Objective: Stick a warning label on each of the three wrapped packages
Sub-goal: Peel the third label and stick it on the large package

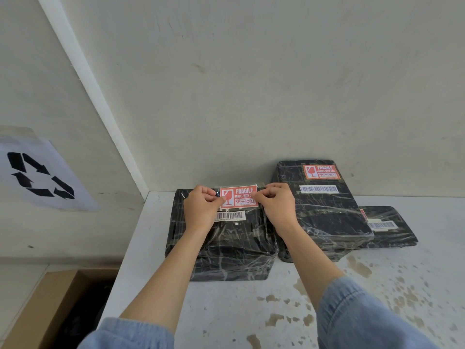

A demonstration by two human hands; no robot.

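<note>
Three black packages wrapped in clear film stand on a white table point(226, 313). Over the far top edge of the left package point(231, 250), my left hand point(201, 210) and my right hand point(275, 206) pinch the two ends of a red FRAGILE label point(239, 196). A barcode sticker point(230, 215) lies just below the label. The taller middle package point(324, 215) carries its own red label point(321, 171) near the wall. A flat right package point(388, 227) shows only a red sliver of a label point(362, 214) behind the middle one.
A wall rises right behind the packages. A paper with a recycling sign point(41, 176) is taped on the left wall. Below the table's left edge stands an open cardboard box point(47, 306). Brown stains point(357, 268) mark the table's front right.
</note>
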